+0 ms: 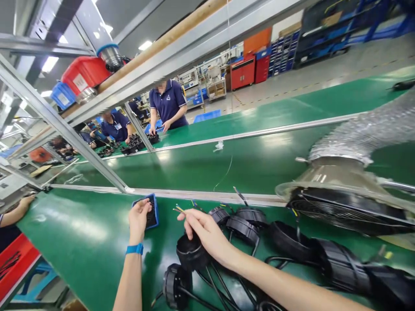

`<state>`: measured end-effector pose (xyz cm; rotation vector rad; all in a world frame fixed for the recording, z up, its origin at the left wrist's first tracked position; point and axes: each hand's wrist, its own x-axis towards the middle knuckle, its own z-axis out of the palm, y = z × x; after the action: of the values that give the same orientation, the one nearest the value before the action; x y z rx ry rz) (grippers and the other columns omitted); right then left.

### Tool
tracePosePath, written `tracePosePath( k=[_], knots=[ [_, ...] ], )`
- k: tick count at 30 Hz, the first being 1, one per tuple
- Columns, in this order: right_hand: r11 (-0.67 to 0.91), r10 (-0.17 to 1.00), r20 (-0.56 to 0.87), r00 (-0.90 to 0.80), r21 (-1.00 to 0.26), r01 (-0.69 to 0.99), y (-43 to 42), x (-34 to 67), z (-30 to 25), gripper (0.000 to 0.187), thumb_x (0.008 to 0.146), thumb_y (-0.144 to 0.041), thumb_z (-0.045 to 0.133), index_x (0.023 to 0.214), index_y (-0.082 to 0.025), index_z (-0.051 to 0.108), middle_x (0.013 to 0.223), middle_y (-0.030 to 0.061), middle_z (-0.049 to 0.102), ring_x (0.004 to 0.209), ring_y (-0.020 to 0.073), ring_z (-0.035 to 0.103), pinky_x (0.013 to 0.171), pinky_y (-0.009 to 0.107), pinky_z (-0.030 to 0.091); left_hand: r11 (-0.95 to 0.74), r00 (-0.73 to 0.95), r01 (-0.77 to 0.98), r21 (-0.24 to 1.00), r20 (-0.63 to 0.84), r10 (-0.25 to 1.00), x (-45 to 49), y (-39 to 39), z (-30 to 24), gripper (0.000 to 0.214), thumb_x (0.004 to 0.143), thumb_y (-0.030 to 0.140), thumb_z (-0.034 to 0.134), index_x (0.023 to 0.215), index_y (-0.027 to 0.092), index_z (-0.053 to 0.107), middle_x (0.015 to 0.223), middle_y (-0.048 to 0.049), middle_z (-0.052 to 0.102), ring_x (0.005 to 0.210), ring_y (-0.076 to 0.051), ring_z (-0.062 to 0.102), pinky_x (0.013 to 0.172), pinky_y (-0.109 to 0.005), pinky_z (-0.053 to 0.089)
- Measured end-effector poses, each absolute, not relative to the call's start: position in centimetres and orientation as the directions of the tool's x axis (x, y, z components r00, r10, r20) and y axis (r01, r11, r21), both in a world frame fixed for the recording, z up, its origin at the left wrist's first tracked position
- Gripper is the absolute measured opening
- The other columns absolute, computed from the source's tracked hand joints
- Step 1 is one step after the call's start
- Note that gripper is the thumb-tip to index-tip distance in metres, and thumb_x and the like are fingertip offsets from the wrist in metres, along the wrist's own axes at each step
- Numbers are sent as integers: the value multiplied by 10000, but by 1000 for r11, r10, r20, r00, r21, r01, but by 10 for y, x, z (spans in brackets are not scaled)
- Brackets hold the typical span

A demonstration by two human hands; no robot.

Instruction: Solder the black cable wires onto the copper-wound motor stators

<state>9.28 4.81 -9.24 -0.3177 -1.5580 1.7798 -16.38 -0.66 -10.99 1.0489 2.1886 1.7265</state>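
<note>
Wires: thin, several colours, including yellow; their bundle (pixel 180 211) stands just above a round black housing (pixel 192 258) near the front of the worktop (pixel 94 246), and seems to rise from it.
Right hand: this hand (pixel 203 232) pinches the wires between thumb and fingers, ends poking out past the fingertips.
Wire handling: a light pinch well behind the ends should leave each tip free and spread; pulling hard could strain the leads inside.
Left hand: this hand (pixel 138 217) is at the blue box (pixel 157 212), fingertips together; whether they grip a small part, I cannot tell.
Box handling: best to lift one dark piece (pixel 151 219) at a time, squarely.
Neighbouring housings: a cluster (pixel 242 230) lies to the right; their cables could snag the forearm.
Shelf bin: the red bin (pixel 84 74) bears a white label (pixel 79 82), unreadable.
Co-worker's shirt: a small pale logo (pixel 168 97), lettering too small.
Brands: none legible.
</note>
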Motion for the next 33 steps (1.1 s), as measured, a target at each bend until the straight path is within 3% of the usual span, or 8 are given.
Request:
tracePosePath(
  k=[3,6,11,16,33],
  knots=[
    [-143,737,184,-650,-898,-417,61,89,-93,447,883,-586,561,928,-149,646,597,-27,560,507,117,519,606,278,430,-1,-779,327,945,270,566,-157,-7,-105,419,655,465,761,879,125,661,858,-87,706,700,-165,674,728,-332,561],
    [-193,769,121,-627,-892,-409,74,89,-92,422,809,-570,655,844,-150,666,573,-25,588,459,105,521,567,266,419,-76,-786,257,963,254,563,-138,-6,-98,444,633,483,796,863,136,644,767,-33,675,646,-135,639,671,-284,539],
    [-190,699,134,-702,-912,-363,82,85,-100,410,740,-557,717,714,-152,657,585,-23,607,413,82,501,559,265,418,-225,-603,102,969,240,761,-87,-1,-92,300,736,356,786,891,164,615,772,10,636,658,-92,586,672,-223,489],
    [-182,680,124,-722,-926,-331,80,81,-109,423,741,-560,708,731,-141,652,564,-27,586,380,74,478,491,242,368,-209,-489,105,972,233,840,-62,-2,-92,216,809,291,733,936,174,604,805,16,616,687,-87,585,695,-220,477],
    [-171,691,116,-713,-933,-317,79,83,-107,445,749,-581,693,762,-138,658,584,-10,617,378,77,491,471,230,357,-216,-486,110,970,242,840,-61,-7,-88,247,804,261,741,967,176,576,796,10,627,686,-98,599,694,-232,496]
  ],
)
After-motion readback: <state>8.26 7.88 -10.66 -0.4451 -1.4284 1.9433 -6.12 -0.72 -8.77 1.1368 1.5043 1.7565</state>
